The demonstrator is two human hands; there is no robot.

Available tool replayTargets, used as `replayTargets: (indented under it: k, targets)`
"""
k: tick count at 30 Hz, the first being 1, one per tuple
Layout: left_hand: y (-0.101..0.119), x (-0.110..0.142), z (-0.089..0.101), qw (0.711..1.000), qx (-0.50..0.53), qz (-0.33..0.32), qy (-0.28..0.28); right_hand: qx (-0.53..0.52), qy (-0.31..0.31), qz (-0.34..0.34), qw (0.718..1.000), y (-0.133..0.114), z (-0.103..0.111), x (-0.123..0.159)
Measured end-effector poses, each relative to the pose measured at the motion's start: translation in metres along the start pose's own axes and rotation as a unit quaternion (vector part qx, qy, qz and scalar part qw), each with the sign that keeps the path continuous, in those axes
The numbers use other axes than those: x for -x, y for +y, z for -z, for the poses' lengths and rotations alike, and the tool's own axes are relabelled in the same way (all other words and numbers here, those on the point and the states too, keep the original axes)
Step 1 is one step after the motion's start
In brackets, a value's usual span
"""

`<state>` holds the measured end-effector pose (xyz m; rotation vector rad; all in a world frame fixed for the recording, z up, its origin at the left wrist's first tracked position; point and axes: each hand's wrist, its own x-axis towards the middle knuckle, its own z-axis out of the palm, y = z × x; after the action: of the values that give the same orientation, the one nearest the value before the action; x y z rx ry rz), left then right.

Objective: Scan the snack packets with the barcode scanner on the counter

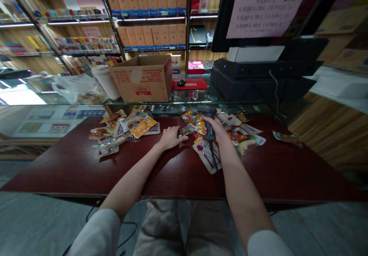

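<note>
My right hand (217, 129) is wrapped round a dark barcode scanner (210, 131), its head pointing away from me and its cable running down toward the table's front edge. Left of it, my left hand (170, 138) rests low over the table, thumb and fingers about the left end of a small clear snack packet (187, 128). Orange snack packets (188, 116) lie just beyond, between the two hands. Beneath the scanner is a pale vacuum-sealed packet (205, 156) with a purple mark. Part of what my left fingers touch is hidden.
A pile of snack packets (126, 127) lies on the left of the dark red table (172, 175), another pile (244, 133) on the right. One lone packet (287, 138) is farther right. Behind stand a cardboard box (142, 79), white cup (106, 81), mouse (181, 82) and monitor (222, 22).
</note>
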<state>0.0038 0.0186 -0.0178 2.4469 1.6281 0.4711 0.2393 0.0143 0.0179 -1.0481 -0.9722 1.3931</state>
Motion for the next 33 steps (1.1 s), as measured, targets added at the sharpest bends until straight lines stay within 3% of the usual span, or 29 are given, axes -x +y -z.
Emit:
replayTargets:
  k: [3,6,11,14,17,22,33]
  targets:
    - [0.005,-0.002,-0.010,0.999,-0.033,-0.002,-0.009,0.004,0.010,-0.002,1.000,-0.001,-0.001,0.001]
    - [-0.010,-0.007,-0.014,0.999,0.000,0.033,0.016,0.013,0.005,-0.011,1.000,-0.001,-0.003,0.002]
    - [-0.046,-0.013,-0.013,0.981,0.128,0.039,0.143,0.026,-0.018,-0.016,0.999,0.002,-0.012,0.004]
    - [-0.062,-0.012,-0.006,0.963,0.149,0.001,0.225,0.023,-0.060,-0.027,0.998,0.006,-0.023,0.007]
    - [-0.071,-0.010,0.003,0.951,0.146,-0.026,0.270,0.018,-0.094,-0.015,0.995,0.014,-0.039,0.010]
    - [-0.075,-0.007,0.008,0.947,0.141,-0.056,0.282,0.010,-0.110,0.004,0.994,0.031,-0.056,0.007]
    - [-0.077,-0.008,0.005,0.949,0.137,-0.092,0.268,-0.025,-0.132,0.013,0.991,0.039,-0.057,0.006]
